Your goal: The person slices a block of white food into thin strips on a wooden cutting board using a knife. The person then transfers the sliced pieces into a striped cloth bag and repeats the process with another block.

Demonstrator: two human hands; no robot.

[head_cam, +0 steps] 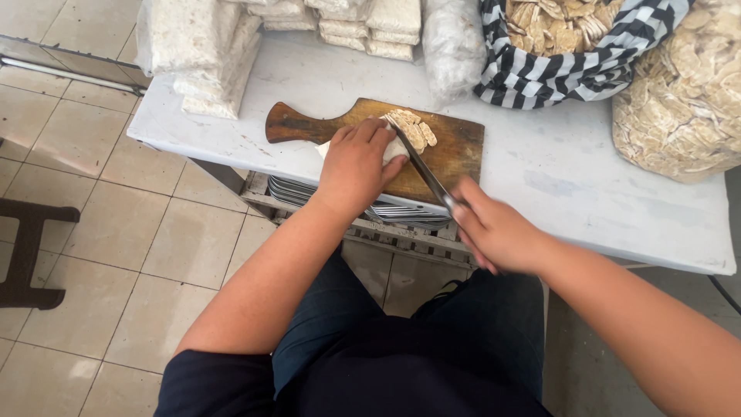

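Legs in dark trousers nearest, tiled floor point(116, 232) under me. Stack of metal trays point(401, 212) sits on a slatted shelf just below the bench's near edge.

Right hand point(494, 232) is off the near edge of the bench point(571, 177), fingers wrapped tight around the knife point(424, 174) handle. Blade runs up and left from it, over the cutting board point(455, 147), tip at the pale block point(395, 148).

Left hand point(356, 166) lies flat on top of that pale block, fingers together and curled over it, pressing it to the board. Block is near the middle of the board, mostly hidden under my hand; only a white edge shows at the fingertips. Cut slices point(413, 129) pile up touching the block on its far side, right past the blade tip.

Board is wooden, dark, handle pointing toward the bench's left edge; it sits at the near edge, left of centre.

Far left corner: stacked clear bags of pale blocks point(208, 54). More stacked packs point(370, 27) along the far edge. Far right: striped black-and-white bag point(540, 77) open, full of cut pieces. Right edge: big clear bag of pieces point(679, 100), just beside the striped one.

Dark stool point(27, 255) on the floor, well left of the bench.
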